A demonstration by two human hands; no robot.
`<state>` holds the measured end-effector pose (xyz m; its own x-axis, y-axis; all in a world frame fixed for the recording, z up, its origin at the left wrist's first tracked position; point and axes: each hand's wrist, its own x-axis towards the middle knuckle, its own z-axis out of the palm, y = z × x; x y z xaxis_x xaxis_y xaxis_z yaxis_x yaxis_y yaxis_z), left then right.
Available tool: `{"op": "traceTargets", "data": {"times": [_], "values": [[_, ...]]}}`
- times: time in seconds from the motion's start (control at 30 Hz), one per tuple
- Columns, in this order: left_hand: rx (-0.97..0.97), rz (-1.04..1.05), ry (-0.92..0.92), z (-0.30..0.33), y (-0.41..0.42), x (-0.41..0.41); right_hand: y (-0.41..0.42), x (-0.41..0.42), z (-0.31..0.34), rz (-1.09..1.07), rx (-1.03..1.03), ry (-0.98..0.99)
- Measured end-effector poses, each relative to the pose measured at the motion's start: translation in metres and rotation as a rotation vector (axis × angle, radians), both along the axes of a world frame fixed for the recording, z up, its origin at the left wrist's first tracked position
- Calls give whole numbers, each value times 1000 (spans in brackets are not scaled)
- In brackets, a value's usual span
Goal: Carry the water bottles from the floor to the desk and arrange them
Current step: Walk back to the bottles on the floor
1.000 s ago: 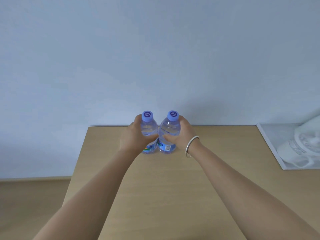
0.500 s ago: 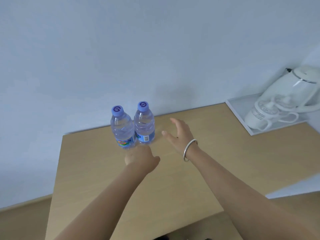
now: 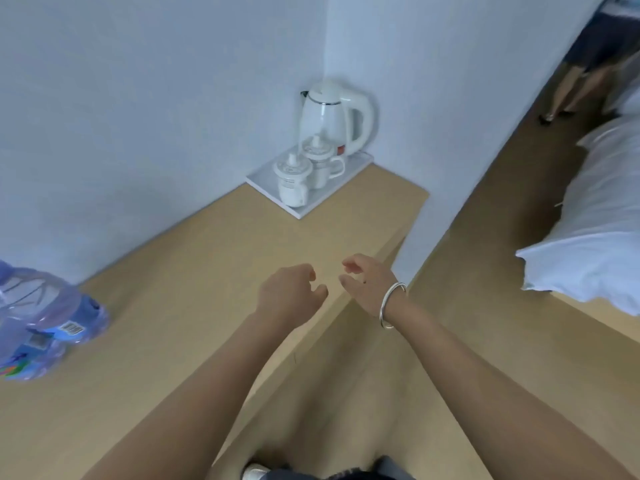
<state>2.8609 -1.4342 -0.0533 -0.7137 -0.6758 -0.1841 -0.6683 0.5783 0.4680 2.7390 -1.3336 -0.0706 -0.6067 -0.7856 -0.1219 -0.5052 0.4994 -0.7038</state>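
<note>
Setting: hotel or guest bedroom. Evidence: light wooden desk [image 3: 194, 306] built along plain pale walls into a corner; white tray [image 3: 263, 180] in that corner holding a white electric kettle [image 3: 332, 116] and two lidded white cups [image 3: 294, 178]; bed with white pillow [image 3: 595, 244] and white linen at right; wood-toned floor [image 3: 491, 202] between desk and bed.

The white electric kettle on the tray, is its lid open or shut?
Shut. The white electric kettle stands upright on the white tray with its lid sitting flat on the chrome rim, no gap showing.
</note>
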Motion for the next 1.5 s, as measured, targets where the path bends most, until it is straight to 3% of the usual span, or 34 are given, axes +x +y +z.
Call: {"op": "traceTargets", "data": {"times": [0.23,0.57,1.5], "values": [[73,-227,175,-3,101,-107,133,-86,1,-279,-25,-9],[141,-426,214,-18,197,-222,258,-172,-15,-507,18,-41],[147,-814,17,-46,163,-647,256,-508,-30,-896,111,-151]]}}
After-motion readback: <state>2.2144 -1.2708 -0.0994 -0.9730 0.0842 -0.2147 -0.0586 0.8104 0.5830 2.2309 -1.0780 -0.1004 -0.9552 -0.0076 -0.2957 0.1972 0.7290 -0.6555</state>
